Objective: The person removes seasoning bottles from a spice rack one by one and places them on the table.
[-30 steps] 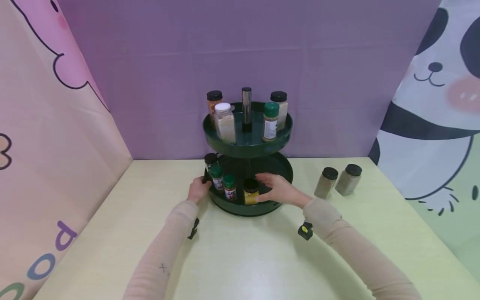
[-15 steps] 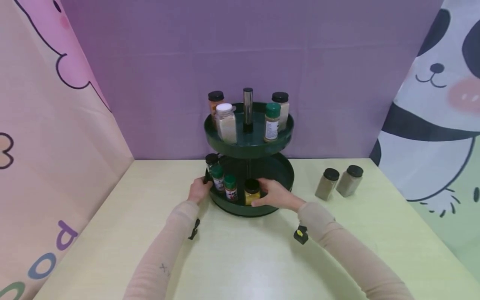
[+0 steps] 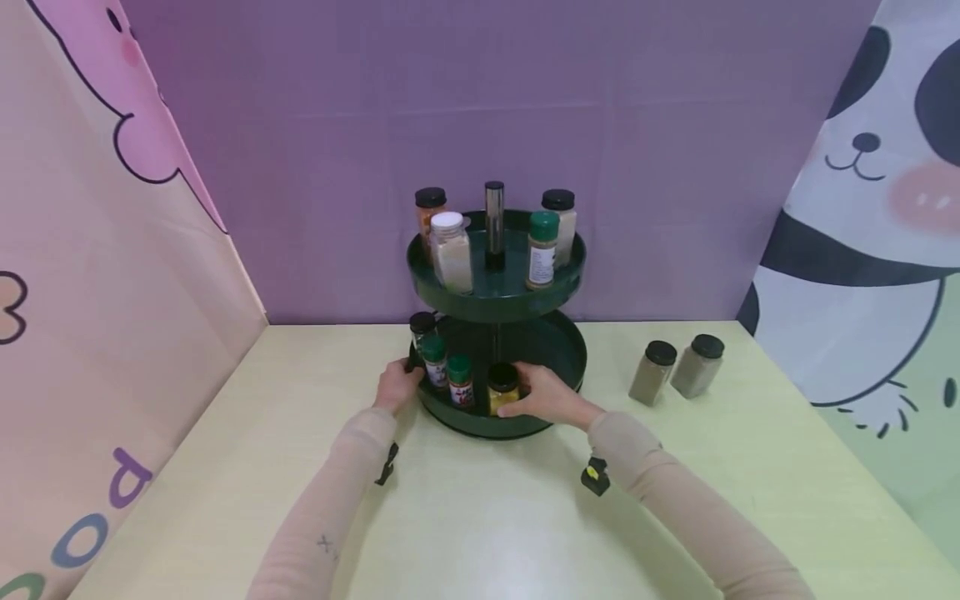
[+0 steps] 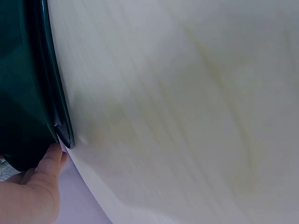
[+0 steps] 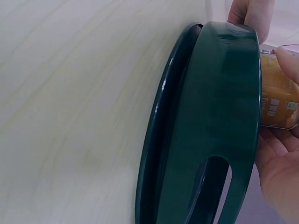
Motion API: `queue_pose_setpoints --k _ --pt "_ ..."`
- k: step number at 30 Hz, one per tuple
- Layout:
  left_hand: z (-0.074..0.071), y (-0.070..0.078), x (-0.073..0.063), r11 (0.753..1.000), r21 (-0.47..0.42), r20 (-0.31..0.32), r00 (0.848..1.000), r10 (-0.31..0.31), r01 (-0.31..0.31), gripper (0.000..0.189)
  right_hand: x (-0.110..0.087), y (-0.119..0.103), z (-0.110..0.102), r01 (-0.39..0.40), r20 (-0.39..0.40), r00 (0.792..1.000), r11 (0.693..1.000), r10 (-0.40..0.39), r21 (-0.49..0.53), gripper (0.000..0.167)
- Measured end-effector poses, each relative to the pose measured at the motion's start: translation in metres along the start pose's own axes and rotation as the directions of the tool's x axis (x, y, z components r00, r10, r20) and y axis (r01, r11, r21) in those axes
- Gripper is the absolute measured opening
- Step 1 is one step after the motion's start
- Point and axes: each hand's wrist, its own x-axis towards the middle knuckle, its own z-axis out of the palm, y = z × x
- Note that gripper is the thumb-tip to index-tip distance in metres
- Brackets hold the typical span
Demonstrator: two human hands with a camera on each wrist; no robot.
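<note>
A dark green two-tier rack [image 3: 498, 312] stands on the table near the back wall. At the left rim of its lower tray [image 3: 467, 419], my left hand [image 3: 398, 386] grips the edge; in the left wrist view, fingers [image 4: 48, 164] meet the tray's side. My right hand [image 3: 551, 397] holds a black-lidded spice jar [image 3: 502, 398] with yellow contents inside that tray. Its orange-yellow label [image 5: 276, 95] shows between thumb and fingers in the right wrist view. Left of it are two green-capped spice jars [image 3: 461, 390] and a black-capped jar [image 3: 422, 326].
The upper tray [image 3: 501, 309] carries several jars, among them a white-capped jar [image 3: 452, 260] and a green-capped jar [image 3: 542, 257]. Two black-lidded jars [image 3: 652, 375] stand on the table at the right. A purple backdrop [image 3: 322, 208] hangs behind the rack.
My right hand has moved left and closed round the yellow spice jar, thumb in front. My left hand has stayed at the tray's rim. The view has tipped slightly.
</note>
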Motion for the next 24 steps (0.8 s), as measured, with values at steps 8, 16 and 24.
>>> queue_pose_setpoints --k 8,16,24 --pt "-0.0010 0.0008 -0.0007 1.000 -0.005 0.002 1.000 -0.007 0.007 0.040 0.0017 0.0027 0.0013 0.001 0.006 1.000 0.999 -0.001 0.034 0.060" --pt "-0.0002 0.0009 -0.0004 1.000 -0.007 0.005 1.000 -0.007 0.007 0.041 0.0014 0.0032 0.0017 0.010 -0.001 1.000 0.999 -0.010 0.054 0.058" --pt "-0.0004 0.0013 0.0000 1.000 -0.005 0.003 1.000 -0.014 0.014 0.041 0.0031 0.0060 0.0028 0.004 -0.031 1.000 0.999 -0.003 0.046 0.054"
